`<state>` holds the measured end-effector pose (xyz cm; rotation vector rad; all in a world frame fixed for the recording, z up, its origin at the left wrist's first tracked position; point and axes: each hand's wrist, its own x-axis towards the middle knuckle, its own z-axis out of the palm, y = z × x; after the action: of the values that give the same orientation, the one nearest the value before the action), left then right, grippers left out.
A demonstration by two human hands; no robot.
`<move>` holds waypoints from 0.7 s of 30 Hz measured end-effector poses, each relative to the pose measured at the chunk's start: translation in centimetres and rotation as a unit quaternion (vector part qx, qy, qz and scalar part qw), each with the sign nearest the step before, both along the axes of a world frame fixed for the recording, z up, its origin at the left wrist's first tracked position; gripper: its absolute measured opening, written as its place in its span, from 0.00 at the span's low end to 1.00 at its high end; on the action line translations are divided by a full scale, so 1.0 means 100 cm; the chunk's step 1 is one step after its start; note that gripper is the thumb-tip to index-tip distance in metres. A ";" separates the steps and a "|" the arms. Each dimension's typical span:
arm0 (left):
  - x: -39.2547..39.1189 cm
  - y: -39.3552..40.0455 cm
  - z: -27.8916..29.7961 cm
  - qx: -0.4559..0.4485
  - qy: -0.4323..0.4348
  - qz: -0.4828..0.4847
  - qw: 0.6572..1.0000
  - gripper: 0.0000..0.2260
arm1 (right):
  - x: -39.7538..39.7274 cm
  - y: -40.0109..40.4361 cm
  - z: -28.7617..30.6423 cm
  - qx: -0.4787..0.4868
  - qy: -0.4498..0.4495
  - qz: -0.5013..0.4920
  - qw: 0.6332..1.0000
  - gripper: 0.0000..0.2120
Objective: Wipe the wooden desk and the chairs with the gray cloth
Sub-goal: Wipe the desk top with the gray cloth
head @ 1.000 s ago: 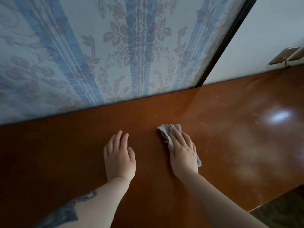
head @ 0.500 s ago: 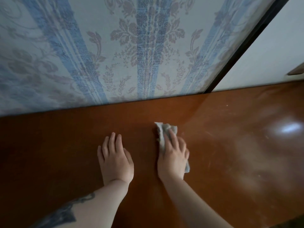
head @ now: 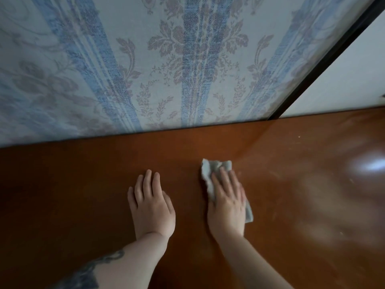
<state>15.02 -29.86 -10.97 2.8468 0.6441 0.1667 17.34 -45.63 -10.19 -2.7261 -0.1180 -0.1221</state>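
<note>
— Pressing down with my right hand (head: 227, 205) on the small crumpled gray cloth (head: 210, 170), that's where I am. The fingers lie nearly straight and flat across it; nothing is curled round it, so the grip is a flat press and not a pinch.

— Where does the cloth sit?

— On the glossy reddish-brown wooden bench (head: 83, 195), a little back from the wall edge. One bunched end sticks out past my fingertips toward the wall, and a corner shows from under the outer side of my palm. The rest is hidden beneath the hand.

— And your other hand?

— My left hand (head: 151, 207) rests palm down on the bare wood just beside the right one, apart from it and not touching the cloth. Its fingers are straight and close together, holding nothing. A dark tattoo (head: 89, 272) shows on that forearm.

— What is around you?

— Pale wallpaper with blue stripes and a faded floral pattern (head: 187, 69) rises straight from the far edge of the bench. A dark vertical strip (head: 325, 65) ends it on the right, with a plain white panel (head: 354, 76) beyond. The wood on the right carries a bright reflection (head: 373, 165) and hazy smears.
</note>
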 end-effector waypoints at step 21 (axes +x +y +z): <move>-0.001 0.000 0.002 0.005 0.013 -0.004 1.000 0.21 | 0.096 0.064 0.010 -0.027 0.070 0.213 0.974 0.26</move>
<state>14.94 -29.84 -10.77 2.8660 0.6398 0.1323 26.98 -39.19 -9.16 -2.6829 -0.6659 0.1994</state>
